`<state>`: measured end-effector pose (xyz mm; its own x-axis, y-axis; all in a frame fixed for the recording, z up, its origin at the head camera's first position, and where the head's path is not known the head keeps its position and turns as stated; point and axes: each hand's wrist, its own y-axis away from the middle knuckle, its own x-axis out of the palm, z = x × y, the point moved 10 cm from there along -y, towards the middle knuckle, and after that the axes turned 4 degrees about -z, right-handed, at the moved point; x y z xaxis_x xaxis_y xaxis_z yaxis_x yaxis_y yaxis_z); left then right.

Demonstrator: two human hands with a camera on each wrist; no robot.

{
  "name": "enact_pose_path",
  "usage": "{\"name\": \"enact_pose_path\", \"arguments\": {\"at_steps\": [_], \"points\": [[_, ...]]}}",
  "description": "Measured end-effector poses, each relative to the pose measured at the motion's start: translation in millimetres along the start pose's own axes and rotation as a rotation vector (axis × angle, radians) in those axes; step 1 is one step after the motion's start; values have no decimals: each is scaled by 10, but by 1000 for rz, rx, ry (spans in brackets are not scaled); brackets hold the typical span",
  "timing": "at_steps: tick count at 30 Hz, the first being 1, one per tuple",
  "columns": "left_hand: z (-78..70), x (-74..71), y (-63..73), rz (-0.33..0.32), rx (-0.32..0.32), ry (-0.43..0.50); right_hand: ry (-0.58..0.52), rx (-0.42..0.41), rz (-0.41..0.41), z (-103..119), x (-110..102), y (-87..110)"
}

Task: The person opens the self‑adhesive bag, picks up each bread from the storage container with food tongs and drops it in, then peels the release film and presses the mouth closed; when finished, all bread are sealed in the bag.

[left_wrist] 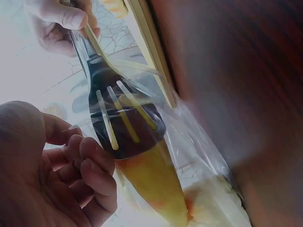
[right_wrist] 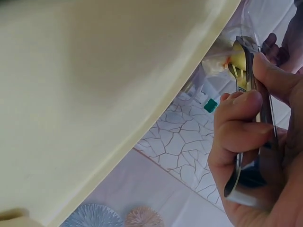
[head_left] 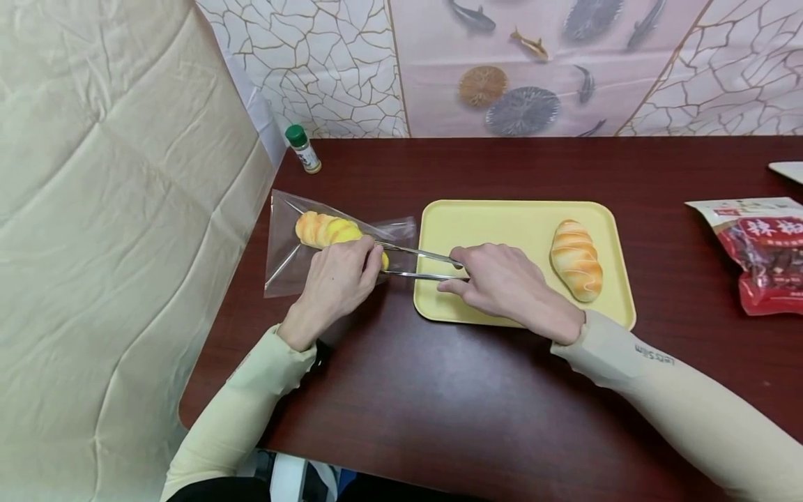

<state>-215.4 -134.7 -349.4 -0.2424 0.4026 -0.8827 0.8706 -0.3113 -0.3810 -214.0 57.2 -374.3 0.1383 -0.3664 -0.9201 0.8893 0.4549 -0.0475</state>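
Observation:
My right hand grips metal tongs, which reach left from the tray's edge into a clear plastic bag. Slotted tong heads show through the plastic in the left wrist view, right at a yellowish bread roll. That roll lies lengthwise in the bag, its far end pale orange and ridged. With curled fingers, my left hand pinches the bag near its mouth, covering part of the roll and tongs in the head view. A second ridged bread roll rests on the right side of a yellow tray.
A green-capped bottle stands at the table's back left corner. To the right lies a red and white food packet, with a white object behind it. Cream quilted fabric borders the dark wooden table on the left.

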Motion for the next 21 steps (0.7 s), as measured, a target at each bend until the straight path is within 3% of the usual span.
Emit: {"name": "enact_pose_path", "arguments": {"at_steps": [8, 21], "points": [[70, -36, 16, -12, -52, -2, -22, 62, 46, -85, 60, 18], [108, -21, 39, -15, -70, 19, -271, 132, 337, -241, 317, 20]]}}
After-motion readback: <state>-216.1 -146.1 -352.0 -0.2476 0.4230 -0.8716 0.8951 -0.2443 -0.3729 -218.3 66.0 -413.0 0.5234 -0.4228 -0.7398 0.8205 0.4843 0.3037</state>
